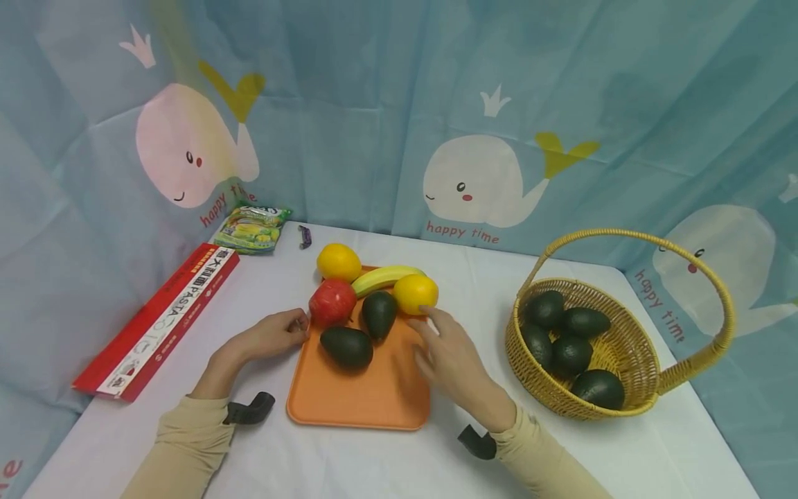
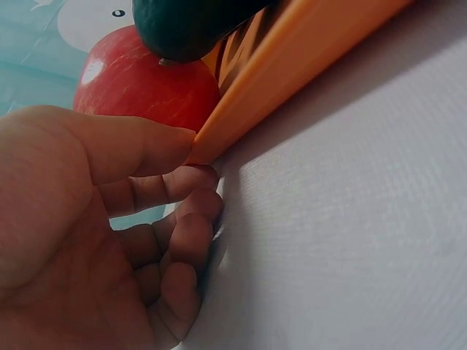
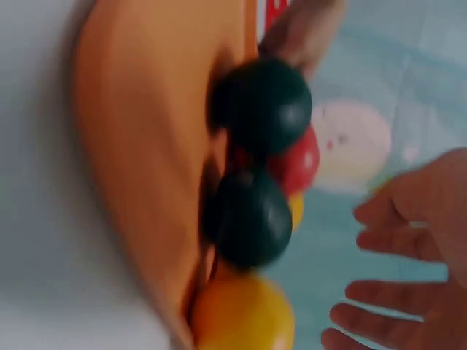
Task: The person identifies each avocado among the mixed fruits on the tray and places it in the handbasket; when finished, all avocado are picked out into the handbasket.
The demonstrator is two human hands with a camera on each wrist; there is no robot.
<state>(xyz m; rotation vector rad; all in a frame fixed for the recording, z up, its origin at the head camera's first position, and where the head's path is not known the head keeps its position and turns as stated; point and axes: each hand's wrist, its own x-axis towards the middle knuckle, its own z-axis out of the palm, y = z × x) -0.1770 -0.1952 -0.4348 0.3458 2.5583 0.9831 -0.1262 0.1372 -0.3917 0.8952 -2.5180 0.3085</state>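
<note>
An orange tray point(image 1: 358, 402) carries two dark green avocados point(image 1: 346, 348), a banana point(image 1: 380, 278), a round red fruit point(image 1: 332, 303) and a yellow fruit point(image 1: 416, 294). A second yellow fruit point(image 1: 339, 263) sits at its far left corner. At the tray's left edge my left hand point(image 1: 274, 335) pinches the rim; the left wrist view has the thumb point(image 2: 157, 149) on top, beside the red fruit, and curled fingers below. My right hand point(image 1: 451, 357) hovers over the tray's right side, fingers spread and holding nothing, close to the yellow fruit on that side.
On the right stands a wicker basket point(image 1: 520, 357) with a tall handle and several avocados point(image 1: 597, 389) inside. A red pasta box point(image 1: 162, 322) lies at the left, with a green snack bag point(image 1: 252, 227) and a small purple wrapper point(image 1: 304, 237) behind. A whale-print curtain point(image 1: 349, 138) hangs behind the table.
</note>
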